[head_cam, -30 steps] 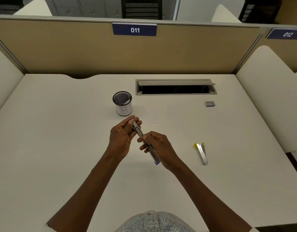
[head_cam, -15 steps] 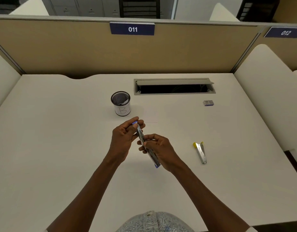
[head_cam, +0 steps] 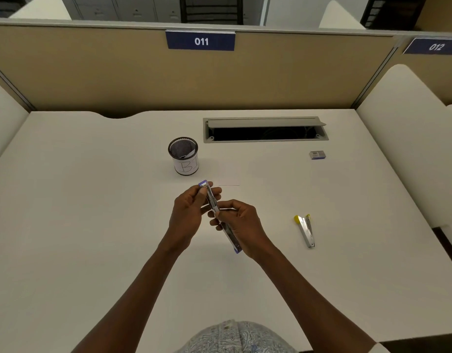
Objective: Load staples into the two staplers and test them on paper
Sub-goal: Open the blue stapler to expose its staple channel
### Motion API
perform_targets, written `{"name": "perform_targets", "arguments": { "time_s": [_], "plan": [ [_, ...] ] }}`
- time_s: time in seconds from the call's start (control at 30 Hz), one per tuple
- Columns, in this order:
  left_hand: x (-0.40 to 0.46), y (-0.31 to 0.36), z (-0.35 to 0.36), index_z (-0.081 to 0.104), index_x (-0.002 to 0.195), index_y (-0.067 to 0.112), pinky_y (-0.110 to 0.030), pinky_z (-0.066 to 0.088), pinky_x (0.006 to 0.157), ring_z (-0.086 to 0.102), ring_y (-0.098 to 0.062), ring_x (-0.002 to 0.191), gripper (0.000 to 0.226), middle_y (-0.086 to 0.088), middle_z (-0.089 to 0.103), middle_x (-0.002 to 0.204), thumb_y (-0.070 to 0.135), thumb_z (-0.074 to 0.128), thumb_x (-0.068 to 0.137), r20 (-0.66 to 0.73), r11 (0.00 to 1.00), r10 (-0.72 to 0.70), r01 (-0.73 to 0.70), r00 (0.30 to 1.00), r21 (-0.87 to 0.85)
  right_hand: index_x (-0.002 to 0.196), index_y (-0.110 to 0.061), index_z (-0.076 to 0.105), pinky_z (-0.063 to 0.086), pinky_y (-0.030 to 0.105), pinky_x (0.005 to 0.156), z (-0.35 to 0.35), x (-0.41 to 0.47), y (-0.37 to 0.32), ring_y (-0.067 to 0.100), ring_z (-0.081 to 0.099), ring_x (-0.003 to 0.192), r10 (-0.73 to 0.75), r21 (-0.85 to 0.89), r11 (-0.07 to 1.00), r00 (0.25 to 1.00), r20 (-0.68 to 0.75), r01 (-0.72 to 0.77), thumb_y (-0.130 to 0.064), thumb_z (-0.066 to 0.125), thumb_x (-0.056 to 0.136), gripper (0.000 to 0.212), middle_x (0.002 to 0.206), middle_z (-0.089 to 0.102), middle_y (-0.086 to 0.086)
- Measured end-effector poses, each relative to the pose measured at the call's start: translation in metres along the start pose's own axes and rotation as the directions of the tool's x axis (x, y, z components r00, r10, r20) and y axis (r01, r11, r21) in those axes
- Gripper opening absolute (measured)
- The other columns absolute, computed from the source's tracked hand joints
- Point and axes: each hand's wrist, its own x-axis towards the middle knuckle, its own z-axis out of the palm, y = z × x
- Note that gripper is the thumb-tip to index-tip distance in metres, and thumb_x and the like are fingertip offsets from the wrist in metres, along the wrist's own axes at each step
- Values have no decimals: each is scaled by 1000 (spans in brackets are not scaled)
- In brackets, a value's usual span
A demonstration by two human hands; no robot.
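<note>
A person sits at a white desk [head_cam: 92, 225], both forearms reaching fwd, hands meeting over the middle. Between them: a slim metal stapler with purple end caps [head_cam: 211, 200], held off the desk, angled from far-left down to near-right.

Doing this step well, as I judge it — the stapler looks mid-loading or being shut, so keep the body steady in one hand, work the top w/ the other, and press straight along the channel so a staple strip doesn't buckle. Whether staples are already in, can't tell; too small.

Left hand [head_cam: 188, 215] grips the far end, fingers curled round the metal just below the purple cap, thumb on top. Right hand [head_cam: 241, 225] holds the nearer half, index finger and thumb pinched on the upper edge, other fingers curled under; the near purple tip pokes out below the palm. Wrists roughly level, elbows tucked in.

Second stapler, yellow-capped [head_cam: 306, 230], lies untouched on the desk to the right, well apart. Small staple box [head_cam: 317, 154] sits farther back-right. A mesh pen cup [head_cam: 184, 159] stands beyond the hands. Paper — only a faint edge [head_cam: 228, 185] shows past the hands.
</note>
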Motion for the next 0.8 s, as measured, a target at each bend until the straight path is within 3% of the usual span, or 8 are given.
{"name": "perform_targets", "arguments": {
  "time_s": [0.2,0.33,0.43,0.53,0.63,0.7,0.8],
  "plan": [
    [2,-8,7,63,113,13,-24,57,73,72,-18,90,25,-3,73,96,15,40,104,-81,1000,-19,17,997,-20,97,-13,72,56,26,64,-1,-2,-3,28,74,77,45,-3,999,999,-22,-45,-10,65,86,13,86,76,10],
    [3,-18,8,66,103,12,-27,57,73,72,-19,88,23,-2,72,89,17,44,103,-142,971,-182,155,973,-184,94,-6,71,59,33,65,-1,-2,-3,34,73,74,131,33,991,991,-7,-131,-8,65,84,12,87,74,18],
    [4,-25,7,66,98,5,-30,57,71,71,-22,91,22,-8,70,94,15,47,102,-152,895,-364,300,919,-330,87,-5,69,61,43,70,-3,-4,2,38,73,72,174,27,984,984,-35,-173,-11,65,84,8,87,72,22],
    [4,-30,2,62,94,-4,-31,59,62,69,-25,88,19,-14,67,92,8,49,100,-127,787,-519,414,845,-458,85,1,68,61,49,76,-8,-5,7,38,73,71,215,-34,976,975,-48,-217,-21,67,84,22,86,73,21],
    [3,-38,-3,59,88,-4,-34,60,53,65,-27,81,15,-17,63,84,4,51,99,-103,665,-660,514,744,-542,90,7,68,61,43,76,-13,-6,9,40,73,76,331,23,943,943,-3,-331,-23,68,88,30,85,73,22],
    [1,-43,-5,58,89,-3,-36,61,61,65,-28,80,10,-17,62,83,4,56,96,-101,623,-707,549,700,-558,96,14,65,61,36,73,-17,-5,10,40,73,78,413,106,905,911,13,-412,-14,67,89,29,86,73,24],
    [1,-50,-6,56,89,-2,-46,54,87,65,-31,81,7,-19,60,87,2,59,94,-100,590,-740,571,665,-571,92,21,60,61,34,65,-20,-4,15,40,72,76,541,296,799,841,26,-523,4,63,87,19,85,70,32]
  ]
}}
